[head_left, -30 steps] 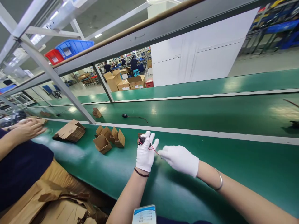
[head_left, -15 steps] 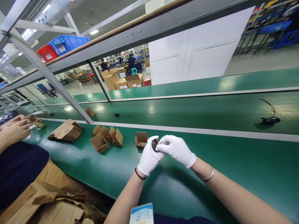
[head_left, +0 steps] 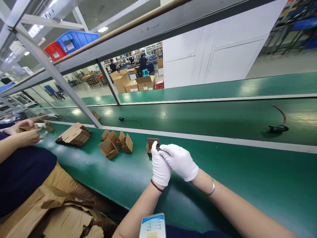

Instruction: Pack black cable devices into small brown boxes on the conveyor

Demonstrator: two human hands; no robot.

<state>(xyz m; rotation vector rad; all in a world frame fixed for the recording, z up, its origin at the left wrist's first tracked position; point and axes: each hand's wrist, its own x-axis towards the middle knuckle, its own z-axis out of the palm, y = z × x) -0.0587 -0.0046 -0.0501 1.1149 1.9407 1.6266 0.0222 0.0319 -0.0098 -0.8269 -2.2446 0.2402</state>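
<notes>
Head camera view caught the two gloved hands drawn together over the near green bench (head_left: 223, 185), each steadying the other, I supposed, because what they handled was so small. Between thumb and fingers the left hand (head_left: 161, 170) grasped a small black part (head_left: 158, 147) with a touch of green on it, mostly hidden by white cloth. The right hand (head_left: 182, 162) had its fingertips bunched against the same spot, but whether they pinched the part or merely pressed it, I couldn't tell. Just beyond the fingertips stood an open box (head_left: 149, 149), its mouth upward, probably set there to be within easy reach; the part overlapped its edge from where I looked, so whether the two touched was unclear. Off to the left, small cartons (head_left: 109, 149) sat open in a cluster, while flattened cartons (head_left: 74, 135) lay in a leaning stack, likely kept flat to save room. Past the pale rail (head_left: 198, 135), a wired black piece (head_left: 121, 118) and a second wired piece (head_left: 278, 129) lay well apart on the far green strip (head_left: 210, 119). At the far left, a co-worker's hands (head_left: 27, 138) were busy with brown card.
</notes>
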